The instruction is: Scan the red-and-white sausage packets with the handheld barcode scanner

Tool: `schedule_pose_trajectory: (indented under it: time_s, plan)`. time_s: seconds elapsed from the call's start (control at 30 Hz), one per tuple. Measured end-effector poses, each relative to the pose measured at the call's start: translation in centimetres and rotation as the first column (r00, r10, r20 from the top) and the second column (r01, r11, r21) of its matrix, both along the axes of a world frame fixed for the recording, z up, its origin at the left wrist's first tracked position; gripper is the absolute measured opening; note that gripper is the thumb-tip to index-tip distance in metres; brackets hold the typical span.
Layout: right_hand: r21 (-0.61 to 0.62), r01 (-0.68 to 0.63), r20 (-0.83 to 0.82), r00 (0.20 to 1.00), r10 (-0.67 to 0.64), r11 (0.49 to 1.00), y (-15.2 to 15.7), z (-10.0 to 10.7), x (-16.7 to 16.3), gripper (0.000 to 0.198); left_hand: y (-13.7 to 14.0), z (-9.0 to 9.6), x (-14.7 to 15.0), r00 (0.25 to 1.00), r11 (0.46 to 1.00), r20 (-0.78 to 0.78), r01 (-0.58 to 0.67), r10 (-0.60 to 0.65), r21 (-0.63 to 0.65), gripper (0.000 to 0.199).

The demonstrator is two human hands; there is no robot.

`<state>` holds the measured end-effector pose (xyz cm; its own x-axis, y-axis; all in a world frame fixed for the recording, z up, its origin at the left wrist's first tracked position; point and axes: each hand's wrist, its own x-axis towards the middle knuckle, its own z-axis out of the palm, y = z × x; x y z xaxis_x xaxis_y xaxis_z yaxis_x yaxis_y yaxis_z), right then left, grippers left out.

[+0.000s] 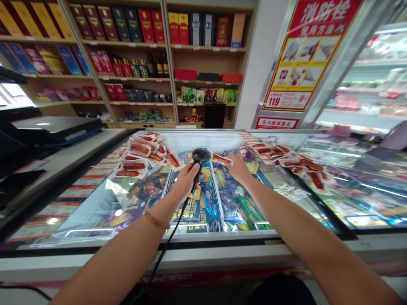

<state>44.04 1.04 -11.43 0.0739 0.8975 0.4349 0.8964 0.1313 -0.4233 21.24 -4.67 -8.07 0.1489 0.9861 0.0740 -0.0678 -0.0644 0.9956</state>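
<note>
My left hand [187, 180] is closed round the handle of a black barcode scanner [201, 155], its head pointing away from me and its cord trailing down toward me. Just right of the scanner head, my right hand [238, 168] pinches one end of a sausage pack [221, 159], clear-wrapped with a reddish sausage inside. To the left, a pile of similar sausage packs [143, 153] lies on the freezer's glass lid. On the right side, more sausage packs [294, 163] are spread over the glass.
Below my hands the chest freezer [203, 250] holds bagged frozen goods in white wire baskets [219, 207]. A flat scale-like device [57, 129] sits on the left counter. Behind stand shelves of boxes and bottles [127, 42]; a red fire-hydrant poster [310, 55] hangs at right.
</note>
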Motion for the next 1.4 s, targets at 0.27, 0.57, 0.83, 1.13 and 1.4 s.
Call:
schedule_pose_trajectory:
  time_s: [0.27, 0.57, 0.83, 1.13, 1.4]
  plan:
    - [0.221, -0.038, -0.166, 0.983, 0.076, 0.974, 0.2, 0.3, -0.1, 0.037, -0.2, 0.0, -0.3, 0.996, 0.997, 0.055, 0.073, -0.073, -0.002, 0.049]
    - [0.265, -0.031, -0.229, 0.969, 0.094, 0.964, 0.1, 0.5, -0.3, 0.037, -0.3, 0.0, -0.5, 0.991, 0.993, 0.048, 0.122, -0.122, 0.009, 0.053]
    - [0.269, -0.015, -0.258, 0.962, 0.087, 0.963, 0.3, 0.2, -0.2, 0.039, -0.3, 0.2, -0.4, 0.99, 0.99, 0.029, 0.138, -0.138, 0.01, 0.053]
    - [0.247, -0.027, -0.234, 0.968, 0.087, 0.969, 0.5, 0.2, -1.3, 0.039, -0.3, 1.3, -0.6, 0.999, 0.998, 0.007, -0.049, 0.049, -0.041, 0.047]
    - [0.27, -0.239, -0.194, 0.935, 0.296, 0.933, 6.1, 5.5, -10.2, 0.038, 0.6, 6.6, -6.4, 0.911, 0.951, 0.276, -0.284, 0.307, -0.12, 0.04]
